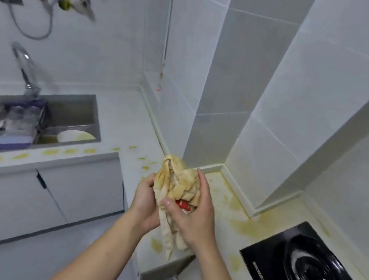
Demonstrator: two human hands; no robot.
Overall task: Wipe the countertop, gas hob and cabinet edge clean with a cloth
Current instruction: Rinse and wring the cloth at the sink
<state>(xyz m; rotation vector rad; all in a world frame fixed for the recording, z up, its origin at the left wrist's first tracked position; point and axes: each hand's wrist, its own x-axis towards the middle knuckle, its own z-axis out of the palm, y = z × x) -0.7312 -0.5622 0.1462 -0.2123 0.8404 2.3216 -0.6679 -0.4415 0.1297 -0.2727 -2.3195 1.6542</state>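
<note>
A crumpled beige cloth with a red patch is bunched between both hands above the corner of the white countertop. My left hand grips its left side. My right hand curls round its right side, thumb over the front. A tail of cloth hangs down below the hands. Yellowish stains dot the countertop along its front edge and by the wall. The black glass gas hob lies at the lower right. The grey cabinet edge runs under the counter on the left.
A steel sink at the left holds a dish rack, glasses and a plate, with a tap behind it. Hoses and a yellow pipe hang on the tiled wall. A tiled pillar juts out behind the hands.
</note>
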